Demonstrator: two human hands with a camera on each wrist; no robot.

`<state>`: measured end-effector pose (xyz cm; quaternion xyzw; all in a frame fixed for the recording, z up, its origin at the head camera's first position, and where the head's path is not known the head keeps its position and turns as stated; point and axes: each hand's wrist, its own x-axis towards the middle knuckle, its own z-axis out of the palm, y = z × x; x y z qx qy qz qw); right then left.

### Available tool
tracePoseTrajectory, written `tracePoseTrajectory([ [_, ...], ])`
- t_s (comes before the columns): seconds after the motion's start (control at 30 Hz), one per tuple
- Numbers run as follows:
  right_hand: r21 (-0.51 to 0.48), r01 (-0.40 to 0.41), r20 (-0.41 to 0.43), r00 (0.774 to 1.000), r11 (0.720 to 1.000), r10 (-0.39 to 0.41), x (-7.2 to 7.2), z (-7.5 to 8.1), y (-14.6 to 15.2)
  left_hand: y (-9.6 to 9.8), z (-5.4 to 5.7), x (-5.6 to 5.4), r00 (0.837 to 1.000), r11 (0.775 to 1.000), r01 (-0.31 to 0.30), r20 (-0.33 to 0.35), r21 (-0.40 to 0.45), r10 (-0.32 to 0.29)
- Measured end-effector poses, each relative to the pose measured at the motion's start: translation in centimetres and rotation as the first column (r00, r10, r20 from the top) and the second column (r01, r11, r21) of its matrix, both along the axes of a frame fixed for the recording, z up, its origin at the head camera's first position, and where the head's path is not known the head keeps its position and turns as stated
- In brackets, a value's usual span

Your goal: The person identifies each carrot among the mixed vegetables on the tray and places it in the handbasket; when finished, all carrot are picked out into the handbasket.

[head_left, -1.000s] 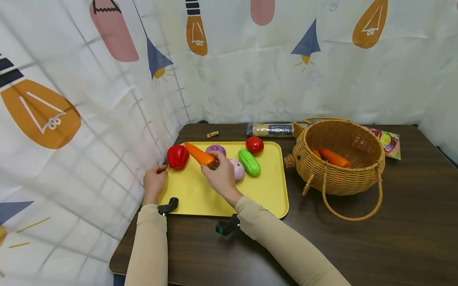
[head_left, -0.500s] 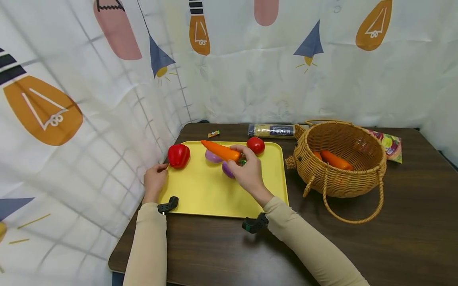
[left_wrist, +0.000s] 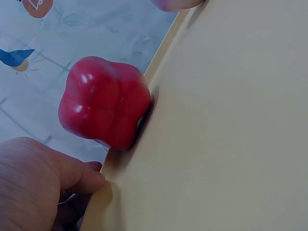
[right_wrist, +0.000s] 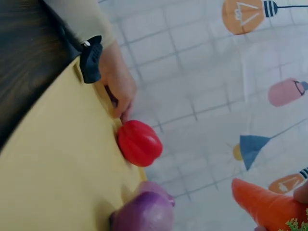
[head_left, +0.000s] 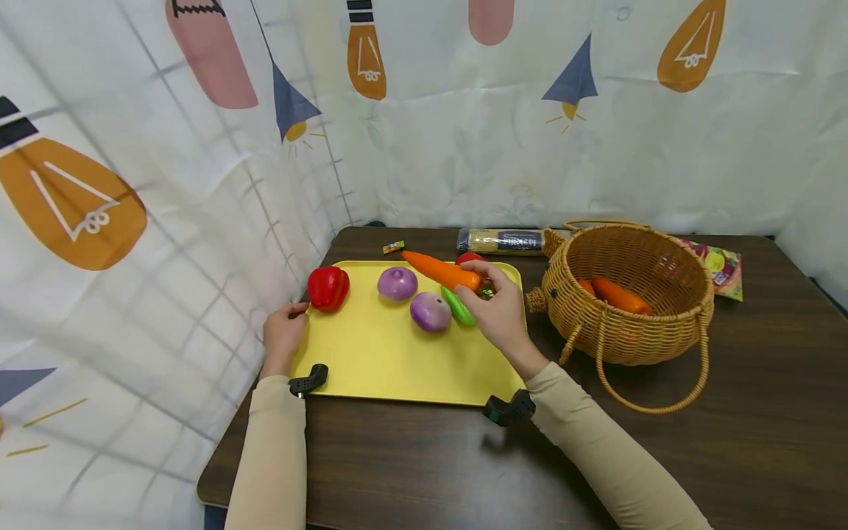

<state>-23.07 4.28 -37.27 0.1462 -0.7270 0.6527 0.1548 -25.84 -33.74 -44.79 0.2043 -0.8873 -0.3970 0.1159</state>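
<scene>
My right hand (head_left: 500, 309) pinches an orange carrot (head_left: 440, 270) by its leafy end, above the right part of the yellow tray (head_left: 377, 372). The carrot's tip points left. At the tray's left rim, my left hand (left_wrist: 43, 183) grips the edge, thumb on top and fingers curled below. Just beyond that thumb lies a red bell pepper (left_wrist: 103, 101). Two purple onions (head_left: 397, 284) sit mid-tray. Partly hidden by the carrot and right hand are a green cucumber-like vegetable (head_left: 458, 308) and a red tomato (head_left: 469, 258).
Right of the tray stands a wicker basket (head_left: 629, 338) holding carrots (head_left: 621, 296), its handle hanging in front. Behind are a pasta packet (head_left: 506, 241), a colourful bag (head_left: 725, 272) and a small wrapped item (head_left: 394, 247). A patterned curtain (head_left: 450, 147) borders the dark table (head_left: 411, 456).
My right hand has carried the carrot rightward across the tray, from beside the bell pepper to over the green vegetable, uncovering the onions. My left hand stays at the rim.
</scene>
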Motion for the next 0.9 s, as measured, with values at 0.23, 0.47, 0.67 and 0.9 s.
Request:
tracePoseTrajectory([
  [0.23,0.113,-0.007,-0.017,1.000,0.994,0.009,-0.1,0.7,2.3,0.1,0.0,0.0,1.000,1.000,0.005,0.003,0.008,-0.005],
  [0.47,0.144,-0.009,-0.043,0.999,0.989,0.016,-0.2,1.8,3.4,-0.2,0.0,0.2,1.000,1.000,-0.002,0.005,0.019,0.002],
  [0.67,0.273,0.062,-0.073,0.996,0.960,-0.043,-0.4,3.2,5.5,-0.3,-0.1,0.2,1.000,1.000,-0.003,0.002,0.015,0.003],
  [0.9,0.347,0.125,-0.029,0.992,0.930,-0.123,-0.9,3.9,9.0,-0.1,0.0,0.1,1.000,1.000,0.004,-0.013,0.009,-0.003],
])
